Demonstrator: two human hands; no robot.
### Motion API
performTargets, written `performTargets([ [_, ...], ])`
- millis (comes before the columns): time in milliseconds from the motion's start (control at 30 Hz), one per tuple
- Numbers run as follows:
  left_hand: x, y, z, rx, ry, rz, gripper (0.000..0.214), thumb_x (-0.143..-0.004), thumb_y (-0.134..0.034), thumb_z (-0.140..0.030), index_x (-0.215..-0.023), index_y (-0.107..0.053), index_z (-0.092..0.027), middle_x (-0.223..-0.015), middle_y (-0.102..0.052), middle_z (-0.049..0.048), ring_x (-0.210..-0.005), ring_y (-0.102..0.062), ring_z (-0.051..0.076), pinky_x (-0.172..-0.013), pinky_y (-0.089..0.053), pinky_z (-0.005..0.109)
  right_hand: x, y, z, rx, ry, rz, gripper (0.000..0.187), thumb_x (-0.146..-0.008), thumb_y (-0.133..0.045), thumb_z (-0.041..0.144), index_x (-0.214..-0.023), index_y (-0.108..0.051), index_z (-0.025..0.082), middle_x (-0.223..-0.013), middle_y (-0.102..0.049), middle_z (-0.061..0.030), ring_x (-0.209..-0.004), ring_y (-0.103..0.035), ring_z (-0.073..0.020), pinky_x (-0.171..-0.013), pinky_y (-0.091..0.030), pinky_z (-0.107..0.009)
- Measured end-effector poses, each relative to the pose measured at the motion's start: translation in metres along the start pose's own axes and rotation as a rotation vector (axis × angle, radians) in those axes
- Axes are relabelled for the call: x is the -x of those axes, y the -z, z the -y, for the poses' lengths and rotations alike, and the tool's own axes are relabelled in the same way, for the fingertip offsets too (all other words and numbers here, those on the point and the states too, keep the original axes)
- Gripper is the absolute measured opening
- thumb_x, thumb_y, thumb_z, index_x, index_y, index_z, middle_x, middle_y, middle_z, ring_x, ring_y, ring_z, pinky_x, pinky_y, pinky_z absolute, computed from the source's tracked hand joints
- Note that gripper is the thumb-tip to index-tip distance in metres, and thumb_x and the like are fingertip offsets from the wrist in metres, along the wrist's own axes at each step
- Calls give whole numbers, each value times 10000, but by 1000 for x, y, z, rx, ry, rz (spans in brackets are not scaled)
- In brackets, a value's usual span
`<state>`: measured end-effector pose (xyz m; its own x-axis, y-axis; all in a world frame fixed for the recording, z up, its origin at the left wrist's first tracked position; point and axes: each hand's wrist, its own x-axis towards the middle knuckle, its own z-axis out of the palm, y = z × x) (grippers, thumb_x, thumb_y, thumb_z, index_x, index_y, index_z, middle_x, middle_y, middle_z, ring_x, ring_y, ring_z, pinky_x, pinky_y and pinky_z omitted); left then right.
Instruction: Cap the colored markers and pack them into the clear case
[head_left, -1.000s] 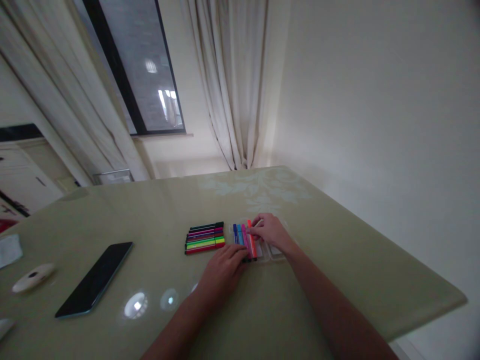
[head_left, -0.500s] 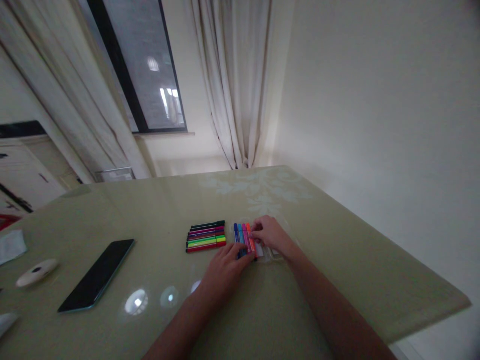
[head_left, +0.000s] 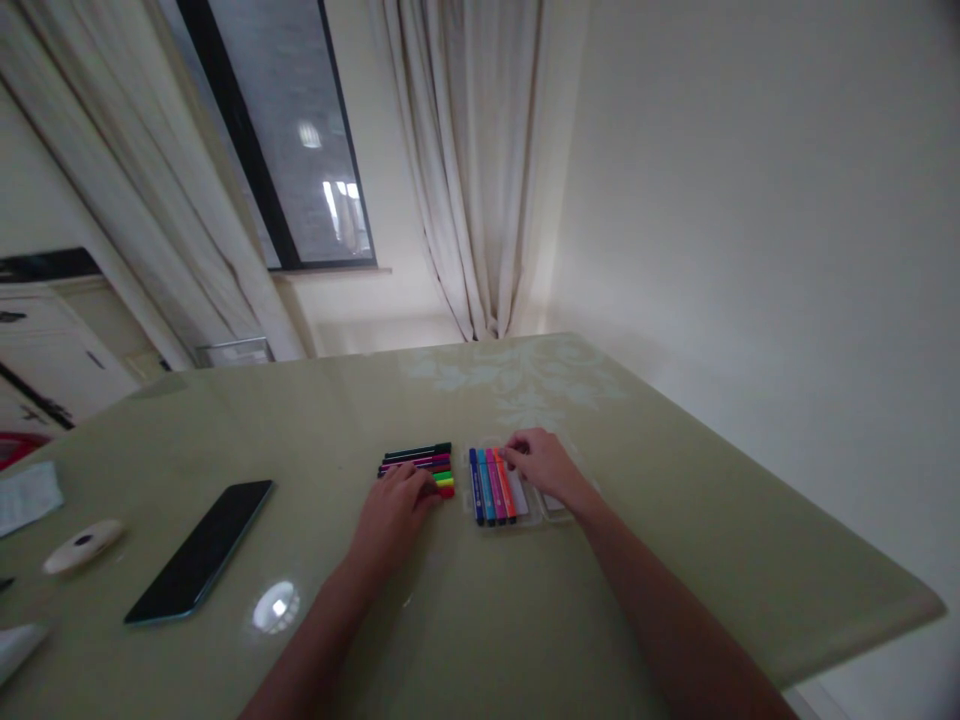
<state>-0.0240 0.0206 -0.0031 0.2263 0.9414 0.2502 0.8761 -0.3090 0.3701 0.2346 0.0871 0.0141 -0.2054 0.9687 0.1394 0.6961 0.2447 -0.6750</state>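
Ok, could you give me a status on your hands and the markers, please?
Left hand on loose markers, grip unclear. Right hand flat on clear case, four markers inside. Phone well aside.

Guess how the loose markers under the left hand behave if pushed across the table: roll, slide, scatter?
Likely to roll: the loose markers look like round barrels lying side by side, nothing fencing them. The table shines glossy, so they probably slide easily and fan apart under an off-centre push. Slim and plastic-looking, so probably light and stiff.
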Motion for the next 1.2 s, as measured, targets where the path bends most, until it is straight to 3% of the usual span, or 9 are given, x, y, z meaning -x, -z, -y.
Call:
performTargets([
  [167, -1, 1, -5, 139, 10, -23, 76, -893, -616, -246, -880, -686, -219, -986, -732, 60, -990, -638, 272, -888, -468, 407, 0, 0, 5, -72, 39, -34, 214, -867, -656, 265, -701, -743, 162, -675, -724, -37, -656, -633, -151, -643, -424, -247],
  [333, -6, 8, -8, 675, 181, -174, 359, -913, -573, -465, -1138, -670, -202, -1101, -760, 88, -995, -704, 259, -870, -532, 398, 4, -6, 16, -318, 82, 28, 197, -879, -654, 317, -800, -744, 160, -701, -727, -32, -627, -645, -144, -636, -476, -245],
  [433, -7, 11, -14, 939, 232, -141, 443, -869, -626, -512, -1146, -660, -168, -1114, -767, 110, -960, -728, 255, -771, -556, 351, 7, -12, 22, -437, 124, 115, 240, -890, -651, 368, -788, -725, 163, -690, -711, -25, -583, -625, -132, -588, -476, -233],
  [600, -5, 9, -25, 1062, 249, -106, 400, -850, -677, -472, -1098, -670, -159, -1024, -782, 104, -875, -739, 226, -710, -544, 309, 12, -22, 31, -584, 175, 223, 261, -879, -689, 420, -828, -729, 167, -759, -728, -36, -668, -652, -145, -628, -499, -238],
  [800, -6, -1, -31, 1088, 215, -159, 363, -823, -718, -471, -1015, -679, -165, -956, -764, 72, -817, -735, 209, -726, -578, 324, 18, -26, 38, -608, 195, 247, 237, -784, -804, 384, -868, -734, 174, -778, -733, -33, -725, -672, -164, -677, -518, -264],
  [933, -5, -7, -30, 1075, 192, -141, 395, -873, -673, -464, -1141, -650, -175, -1097, -752, 95, -935, -740, 235, -840, -598, 388, 15, -19, 36, -673, 177, 261, 277, -787, -795, 405, -897, -716, 163, -815, -744, -50, -743, -687, -171, -683, -529, -275],
  [1033, 0, -13, -32, 854, 105, -135, 343, -946, -594, -413, -1216, -627, -204, -1155, -738, 99, -1021, -719, 241, -935, -571, 432, 10, -3, 27, -640, 111, 193, 276, -790, -781, 394, -896, -694, 155, -791, -740, -51, -706, -688, -163, -637, -519, -257],
  [1200, 10, -29, -48, 333, -234, 3, 372, -976, -560, -275, -1346, -605, -271, -1379, -642, 94, -1273, -588, 271, -1097, -461, 492, 4, 22, 2, -451, -97, 145, 208, -792, -769, 291, -883, -639, 156, -688, -724, -32, -624, -692, -155, -521, -464, -207],
])
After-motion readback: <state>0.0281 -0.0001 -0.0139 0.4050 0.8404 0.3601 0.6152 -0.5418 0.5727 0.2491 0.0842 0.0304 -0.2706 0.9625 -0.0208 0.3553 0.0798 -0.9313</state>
